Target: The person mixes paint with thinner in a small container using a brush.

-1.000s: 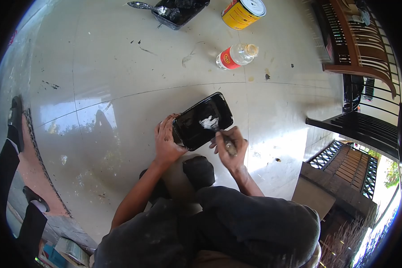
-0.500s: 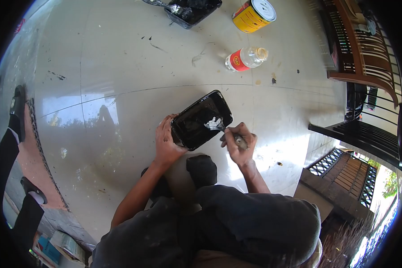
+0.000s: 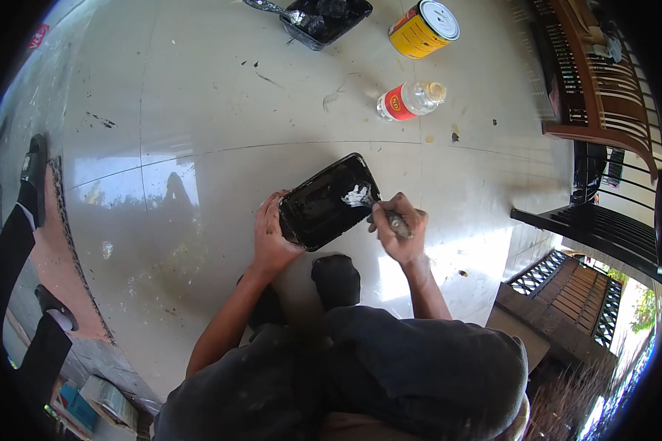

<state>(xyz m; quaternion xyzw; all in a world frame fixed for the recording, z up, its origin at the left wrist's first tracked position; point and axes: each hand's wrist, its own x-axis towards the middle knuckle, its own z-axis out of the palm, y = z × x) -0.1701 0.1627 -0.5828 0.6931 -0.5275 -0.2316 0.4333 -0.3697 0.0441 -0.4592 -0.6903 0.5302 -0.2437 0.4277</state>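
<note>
Gripping the brush (image 3: 399, 225) by its handle in the right hand (image 3: 412, 240), with white-smeared bristles over the black tray (image 3: 316, 210). Has just shifted those bristles from nearer the middle towards the right end, which puts the stroke close to that rim; cannot tell whether they touch the inside. Clasps the tray's left end with the left hand (image 3: 271, 237), keeping it slanted across, above or on the floor (image 3: 228, 176), in front of the feet. Farther out, a red-labelled bottle (image 3: 411, 101) beyond the tray, then a yellow can (image 3: 419, 33) near a second tray (image 3: 340, 29) with another brush (image 3: 267, 7) across its edge.
</note>
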